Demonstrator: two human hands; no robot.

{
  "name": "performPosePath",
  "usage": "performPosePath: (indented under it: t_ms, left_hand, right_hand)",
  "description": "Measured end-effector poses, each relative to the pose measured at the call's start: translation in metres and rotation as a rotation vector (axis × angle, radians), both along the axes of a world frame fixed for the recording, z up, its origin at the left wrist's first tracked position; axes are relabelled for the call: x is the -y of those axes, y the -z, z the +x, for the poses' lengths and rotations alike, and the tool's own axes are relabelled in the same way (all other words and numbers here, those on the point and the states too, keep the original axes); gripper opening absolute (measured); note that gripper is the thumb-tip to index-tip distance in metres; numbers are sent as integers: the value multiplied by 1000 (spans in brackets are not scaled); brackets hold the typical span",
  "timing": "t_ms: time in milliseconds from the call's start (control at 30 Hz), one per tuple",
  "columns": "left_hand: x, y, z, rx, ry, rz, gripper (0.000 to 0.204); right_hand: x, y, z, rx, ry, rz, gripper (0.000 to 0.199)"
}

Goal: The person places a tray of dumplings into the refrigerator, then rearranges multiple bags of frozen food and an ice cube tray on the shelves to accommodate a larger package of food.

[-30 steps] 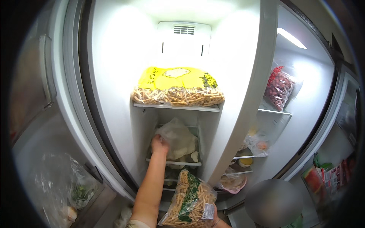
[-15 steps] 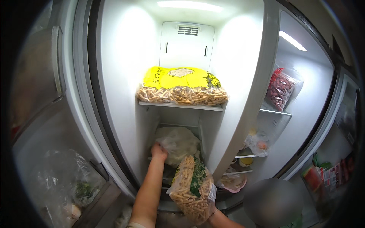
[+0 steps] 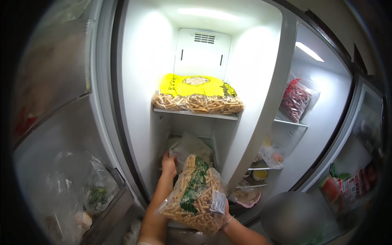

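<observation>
My right hand grips the side of a clear bag of short brown sticks, printed in green with a white label, and holds it tilted before the lower compartment. Most of its fingers are behind the bag. Inside that compartment, my left hand is closed on the left edge of a whitish, translucent plastic bag. What the whitish bag holds cannot be made out, and the stick bag covers its front. On the shelf above lies a large yellow-topped bag of similar sticks.
The left refrigerator door stands open, with clear bags in its bin. Right of the divider are a bag of red pieces, a yellow-lidded tub and a pink-rimmed bowl. The right door holds packages.
The stick bag in my right hand has moved left and up, now hiding more of the whitish bag. My left hand stays at the whitish bag's edge. The view has shifted slightly.
</observation>
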State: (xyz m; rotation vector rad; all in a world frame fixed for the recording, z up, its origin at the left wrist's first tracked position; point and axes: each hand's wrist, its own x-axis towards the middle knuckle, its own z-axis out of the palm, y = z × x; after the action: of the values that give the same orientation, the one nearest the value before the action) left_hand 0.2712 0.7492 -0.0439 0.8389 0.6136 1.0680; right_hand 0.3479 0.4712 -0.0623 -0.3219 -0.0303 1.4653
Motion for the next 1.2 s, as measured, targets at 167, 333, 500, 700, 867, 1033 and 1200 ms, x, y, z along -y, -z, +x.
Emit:
performPosePath:
  t_ms: [167, 333, 500, 700, 867, 1033, 1200]
  left_hand:
    - [19, 22, -19, 105, 41, 127, 53]
    - [44, 24, -36, 403, 221, -118, 59]
    - [68, -4, -33, -92, -25, 266, 71]
    - [59, 12, -10, 22, -198, 248, 53]
    - [101, -26, -42, 502, -137, 192, 55]
    - [163, -14, -61, 175, -302, 166, 71]
    - [168, 68, -78, 163, -264, 446, 53]
  right_hand:
    - [-20, -38, -9, 207, 0, -23, 55]
    - [-60, -87, -7, 311, 78, -75, 53]
    - [-146, -112, 10, 292, 380, 10, 45]
    - [-176, -95, 31, 284, 390, -77, 44]
    - [-143, -78, 7, 338, 372, -29, 54]
    - [-87, -55, -22, 378, 262, 39, 50]
    - [-46, -48, -23, 1686, 711, 100, 63]
